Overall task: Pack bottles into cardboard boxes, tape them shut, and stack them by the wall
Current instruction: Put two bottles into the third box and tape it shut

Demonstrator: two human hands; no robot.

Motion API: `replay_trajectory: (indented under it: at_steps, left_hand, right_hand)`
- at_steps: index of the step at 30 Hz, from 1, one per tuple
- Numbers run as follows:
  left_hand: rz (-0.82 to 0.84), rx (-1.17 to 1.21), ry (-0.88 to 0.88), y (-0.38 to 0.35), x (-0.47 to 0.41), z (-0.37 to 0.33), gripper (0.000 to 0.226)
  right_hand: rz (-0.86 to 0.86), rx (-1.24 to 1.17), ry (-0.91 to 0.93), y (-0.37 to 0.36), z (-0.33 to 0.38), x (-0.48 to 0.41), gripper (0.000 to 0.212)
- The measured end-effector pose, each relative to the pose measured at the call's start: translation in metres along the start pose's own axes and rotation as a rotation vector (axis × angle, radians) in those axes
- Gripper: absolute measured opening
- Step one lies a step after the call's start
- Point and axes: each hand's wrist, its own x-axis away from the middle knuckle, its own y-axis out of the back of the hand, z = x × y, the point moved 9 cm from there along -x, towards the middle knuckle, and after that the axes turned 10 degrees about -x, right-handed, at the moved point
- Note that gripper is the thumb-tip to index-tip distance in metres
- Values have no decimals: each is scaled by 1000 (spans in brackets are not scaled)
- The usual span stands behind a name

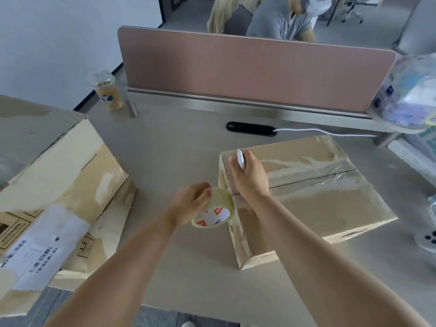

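So the closed cardboard box (318,197) sits on the surface (179,147) at roughly 3 o'clock from the middle of the view, flaps down, with shiny clear tape laid in wrinkly strips along the centre seam on top. The left hand (192,204) has its grip clamped round a tape roll (213,208), a clear one with a white and orange label inside the core. The roll is pressed right up against the box's 9 o'clock side, just where the seam comes over the edge. The right hand (250,175) rests on top of the box at that same end, grip curled around a slim white tool (240,159) that pokes up toward 12 o'clock. I honestly can't tell if it's a cutter or a pen. Both forearms come in from 6 o'clock. No bottles on show, so whatever is in the box is hidden. Over at 9 o'clock there's a much bigger cardboard carton (59,173), pretty beat up, with shipping labels and barcodes on its near face. At 11 o'clock an iced drink cup (107,93) with a clear lid stands by the end of the pinkish divider panel (247,72), which runs across the far edge. Just this side of it at 12 o'clock is a black cable slot (251,129) with a white cable (318,131) trailing off toward 3. Another person (280,22) sits behind the divider, and a crinkly clear plastic bundle (410,90) sits at 2 o'clock.
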Motion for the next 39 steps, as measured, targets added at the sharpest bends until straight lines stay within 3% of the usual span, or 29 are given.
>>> replay_trajectory:
  at_steps: [4,8,10,13,18,22,25,30,32,39]
  left_hand:
    - [132,213,-40,-1,0,2,33]
    - [198,244,-105,-3,2,0,55]
    - [247,269,-104,-7,3,-4,46]
    - [288,247,-117,-16,6,-6,40]
    - [287,93,-228,-39,27,-14,50]
    - [442,262,-226,-42,29,-19,33]
    - [521,407,-166,-45,25,-18,58]
    - [584,540,-163,-51,30,-29,20]
    - [607,574,-194,-52,35,-31,24]
    - [547,196,-33,-70,39,6,29]
  right_hand:
    - [-120,-204,-45,5,8,12,24]
    - [-195,-361,-121,9,5,25,32]
    - [-207,-410,-149,6,2,32,32]
    - [-261,-435,-187,9,-6,39,13]
    - [-303,-396,-211,30,-9,48,19]
    - [-308,-381,-204,38,-10,56,11]
    - [-291,-360,-207,42,-10,61,15]
    - [-223,-390,-224,35,-15,70,24]
    - [-205,-367,-199,32,-14,71,25]
    - [-184,-330,-154,25,-14,72,22]
